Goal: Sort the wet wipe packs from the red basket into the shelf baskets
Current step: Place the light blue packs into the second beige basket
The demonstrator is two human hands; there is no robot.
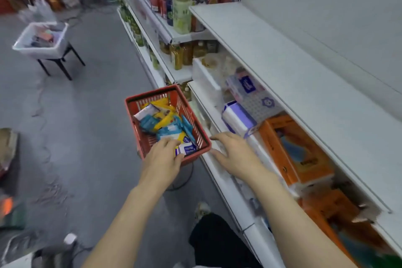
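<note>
The red basket (152,102) sits just beside the front edge of the lower shelf (219,172), its right rim almost against that edge. Inside it lies a loose heap of wet wipe packs (165,124) in teal, yellow and white, piled toward the near and right walls.

The left hand (162,158) reaches over the basket's near rim, its fingers and thumb curled round a white pack with a blue label (187,149) in the near right corner of the basket. The right hand (233,154) hovers over the front edge of the lower shelf, just beside the basket's near right corner, with fingers spread and relaxed and nothing in them.

On the lower shelf, behind the right hand, stand a white and purple pack (237,118), a patterned tissue box (261,104) and orange boxes (298,150), set close together and filling the shelf up to its front edge. A clear plastic bin (206,76) stands farther along the same shelf. The upper shelf (282,67) overhangs all of these and hides their back parts.

Farther down the aisle, bottles (181,13) line the shelves. On the floor (76,126), well apart from the basket, a white tub (41,38) rests on a black stand. The person's dark trouser leg (215,243) shows beneath the arms, close to the shelf's base.
</note>
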